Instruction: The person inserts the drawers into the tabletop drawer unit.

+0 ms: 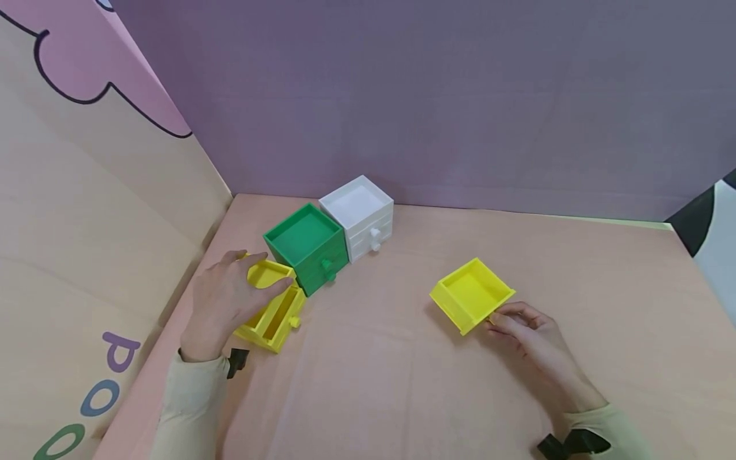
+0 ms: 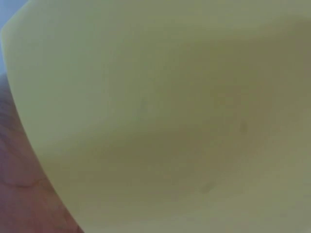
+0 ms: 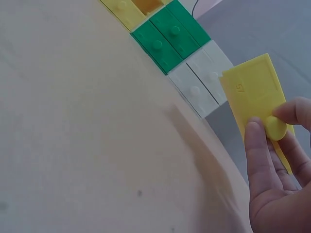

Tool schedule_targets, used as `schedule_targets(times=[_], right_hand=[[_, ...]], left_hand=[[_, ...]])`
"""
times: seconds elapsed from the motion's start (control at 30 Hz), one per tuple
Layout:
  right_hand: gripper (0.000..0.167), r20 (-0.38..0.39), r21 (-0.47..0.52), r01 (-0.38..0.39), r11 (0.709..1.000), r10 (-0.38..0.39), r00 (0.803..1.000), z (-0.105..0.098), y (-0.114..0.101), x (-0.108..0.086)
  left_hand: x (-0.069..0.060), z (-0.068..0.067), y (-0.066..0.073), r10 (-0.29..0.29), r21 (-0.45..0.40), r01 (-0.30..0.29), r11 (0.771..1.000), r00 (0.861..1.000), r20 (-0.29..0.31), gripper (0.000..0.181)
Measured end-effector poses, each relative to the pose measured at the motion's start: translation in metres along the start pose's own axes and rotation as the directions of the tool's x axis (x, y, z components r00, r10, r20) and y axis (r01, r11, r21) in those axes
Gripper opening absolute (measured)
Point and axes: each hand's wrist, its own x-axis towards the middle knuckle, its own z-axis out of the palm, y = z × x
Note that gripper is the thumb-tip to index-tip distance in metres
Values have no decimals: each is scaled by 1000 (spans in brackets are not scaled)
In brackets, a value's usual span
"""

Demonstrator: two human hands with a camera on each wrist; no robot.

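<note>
My right hand (image 1: pixel 531 342) pinches a small yellow drawer (image 1: pixel 473 294) by its round knob (image 3: pixel 276 128). The drawer hangs above the table, its hollow side up. On the left, my left hand (image 1: pixel 227 303) grips a small yellow cabinet (image 1: pixel 276 319) from above, thumb across its top near the front and fingers at the far side. An open slot shows in the cabinet's upper part, and a knob (image 1: pixel 294 321) sticks out of its lower front. A blurred pale yellow surface (image 2: pixel 170 107) fills most of the left wrist view.
Against the yellow cabinet stands a green cabinet (image 1: pixel 307 246) with two knobbed drawers, both closed. Beyond it is a matching white cabinet (image 1: pixel 359 217). A pink cloth (image 1: pixel 368 383) covers the table, bounded by a grey-purple wall (image 1: pixel 437 108) behind and a cream panel (image 1: pixel 98 211) at left.
</note>
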Motion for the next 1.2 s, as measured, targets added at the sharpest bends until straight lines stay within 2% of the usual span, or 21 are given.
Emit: schedule_targets(times=[0.1,0.17,0.23,0.43,0.57,1.2], right_hand=[[6,12,-83,-10,997,11,1000,3,1,-1],[4,15,-92,-19,996,21,1000,6,1,-1],[5,26,-71,-21,997,23,999,10,2,-1],[7,77,87,-27,996,20,997,20,5,0],[7,84,123,-24,992,14,996,27,7,0],[11,100,83,-38,996,29,995,43,3,-2]], left_hand=[[0,0,0,-4,0,4,1000,1000,-6,75],[0,1,0,-6,-1,6,1000,1000,-7,75],[-1,0,0,-8,-5,8,1000,1000,-3,75],[-1,0,0,-8,-1,8,1000,1000,7,75],[-1,0,0,-9,7,9,1000,1000,1,75],[0,0,1,-2,13,2,1000,1000,8,75]])
